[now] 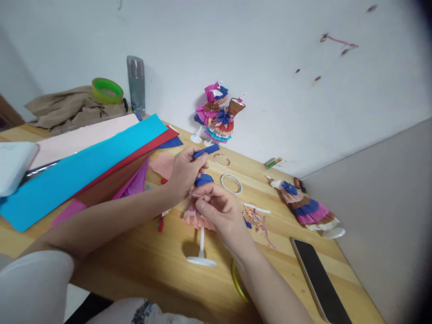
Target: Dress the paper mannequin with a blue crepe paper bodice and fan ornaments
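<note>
Pinches a narrow dark-blue crepe-paper strip (211, 149) in the left hand (188, 170), beyond the white round-based stand (201, 245), slanting lengthwise rightward, and curls the right hand (222, 210), contents unclear, nearer the stand.

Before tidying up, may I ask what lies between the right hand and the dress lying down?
In the head view, paper scraps and a white strip lie between the right hand and dress.

We can read no words, brands, numbers or signs across the pale wooden table (155, 261) or on the white wall (270, 67) behind it.
</note>
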{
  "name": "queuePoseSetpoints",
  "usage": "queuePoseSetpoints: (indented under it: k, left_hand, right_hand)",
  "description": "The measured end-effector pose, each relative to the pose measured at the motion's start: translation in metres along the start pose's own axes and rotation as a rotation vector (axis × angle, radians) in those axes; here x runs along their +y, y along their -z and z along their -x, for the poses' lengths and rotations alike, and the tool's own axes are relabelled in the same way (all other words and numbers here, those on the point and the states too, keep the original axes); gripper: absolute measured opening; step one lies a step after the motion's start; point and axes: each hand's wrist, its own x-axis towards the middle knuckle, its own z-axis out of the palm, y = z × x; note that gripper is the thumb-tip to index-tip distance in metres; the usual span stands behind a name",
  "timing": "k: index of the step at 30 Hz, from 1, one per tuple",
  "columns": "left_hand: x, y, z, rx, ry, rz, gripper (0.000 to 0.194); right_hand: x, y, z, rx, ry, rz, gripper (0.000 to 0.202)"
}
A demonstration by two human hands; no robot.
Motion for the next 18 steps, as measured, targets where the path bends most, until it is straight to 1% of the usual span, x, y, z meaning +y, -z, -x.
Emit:
queuePoseSetpoints:
  k: [1, 3, 8, 10, 12, 15, 18]
  left_hand:
    - [-0.001, 0.0, 0.0, -0.004, -0.02, -0.02, 0.013]
    - [-0.003, 0.0, 0.0, -0.011, -0.07, -0.049, 0.012]
    - [-0.005, 0.0, 0.002, -0.002, -0.241, -0.125, 0.008]
    - [-0.006, 0.001, 0.003, 0.001, -0.303, -0.148, 0.007]
    - [-0.006, 0.001, 0.003, 0.0, -0.335, -0.153, 0.005]
    - [-0.007, 0.001, 0.006, -0.003, -0.349, -0.128, 0.005]
    - [-0.006, 0.0, 0.01, 0.003, -0.331, -0.088, 0.004]
  right_hand:
    - [0.003, -0.001, 0.0, -0.024, -0.059, -0.048, 0.03]
    - [0.006, -0.004, -0.001, -0.029, -0.124, -0.08, 0.036]
    - [0.0, -0.011, -0.005, 0.049, -0.178, 0.014, 0.038]
    - [-0.003, -0.013, -0.006, 0.081, -0.137, 0.09, 0.034]
    - [-0.005, -0.014, -0.006, 0.12, -0.05, 0.199, 0.028]
    - [-0.007, -0.015, -0.004, 0.164, 0.082, 0.365, 0.018]
    - [-0.008, -0.016, -0.002, 0.166, 0.133, 0.449, 0.015]
